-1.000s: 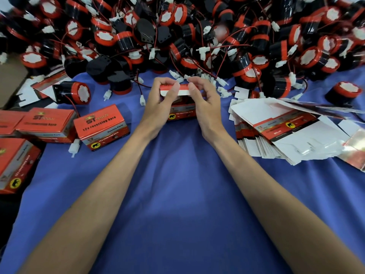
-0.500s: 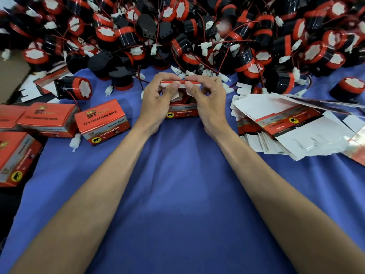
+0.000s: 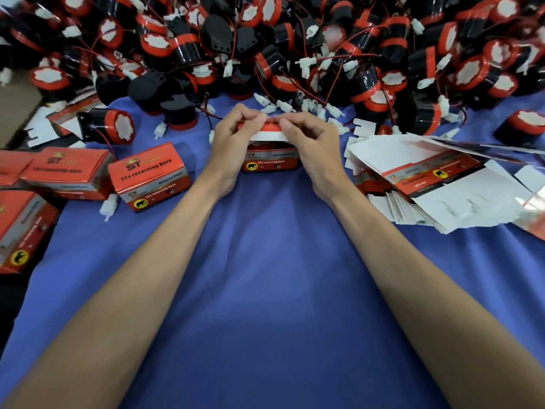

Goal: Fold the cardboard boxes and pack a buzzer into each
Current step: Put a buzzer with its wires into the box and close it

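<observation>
Head camera, looking down along two bare forearms onto a table (image 3: 271, 290) covered in blue cloth.

Toward the middle of the far edge, a small red box (image 3: 272, 163) printed with an elephant logo stands on the cloth. Its long axis runs left to right, parallel to the near edge. The left hand (image 3: 233, 140) is at its left end and the right hand (image 3: 312, 146) at its right end, equally close. The fingers (image 3: 259, 121) of both hands are curled, and thumbs and forefingers pinch the lid flap (image 3: 267, 136), white underside showing, above the open top. The box body sits just below the fingertips, between the two palms. Something red shows inside, probably a buzzer, though it is mostly hidden.

The likely next move is pressing the flap down and tucking it in, so the flap's edge must line up with the box's front wall.

A heap of black and red buzzers (image 3: 295, 39) with white connectors fills the far edge. Closed boxes (image 3: 150, 175) lie along the left edge; a stack of flat cartons (image 3: 442, 196) lies at the right.
</observation>
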Available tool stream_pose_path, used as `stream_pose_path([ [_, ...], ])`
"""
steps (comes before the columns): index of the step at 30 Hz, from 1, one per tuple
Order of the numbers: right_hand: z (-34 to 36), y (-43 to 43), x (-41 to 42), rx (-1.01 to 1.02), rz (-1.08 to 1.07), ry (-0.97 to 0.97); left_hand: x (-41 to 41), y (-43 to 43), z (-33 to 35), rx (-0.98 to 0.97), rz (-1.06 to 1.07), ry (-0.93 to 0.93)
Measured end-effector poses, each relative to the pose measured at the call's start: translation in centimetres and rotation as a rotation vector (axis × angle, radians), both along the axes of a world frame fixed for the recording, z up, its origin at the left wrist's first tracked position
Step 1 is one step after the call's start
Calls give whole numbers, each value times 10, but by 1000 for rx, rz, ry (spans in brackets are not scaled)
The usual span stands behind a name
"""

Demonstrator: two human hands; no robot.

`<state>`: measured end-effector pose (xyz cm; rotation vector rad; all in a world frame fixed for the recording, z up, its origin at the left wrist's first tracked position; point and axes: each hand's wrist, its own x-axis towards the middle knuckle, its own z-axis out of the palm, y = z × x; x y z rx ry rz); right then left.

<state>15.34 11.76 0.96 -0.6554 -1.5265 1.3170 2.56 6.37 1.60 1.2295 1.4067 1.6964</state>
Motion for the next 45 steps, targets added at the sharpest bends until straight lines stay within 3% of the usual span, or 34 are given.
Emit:
stream_pose_path([
  [9,2,-10,5,85,-84,-211,-3,-1,0,-92,-94,115],
  [13,0,-6,4,57,-33,-291,-10,-1,0,-76,-48,351],
  [19,1,-5,7,43,-48,-217,-15,-6,-2,49,-45,629],
  [26,3,-9,7,23,-88,-224,-18,-7,-5,40,-89,747],
  [32,2,-13,6,150,-170,-334,-21,-12,-8,47,-96,904],
  [36,-2,-20,7,372,-147,-504,-21,-13,-10,96,-28,1001],
  [45,-2,-19,14,645,-279,-686,-16,-16,-10,117,34,995],
])
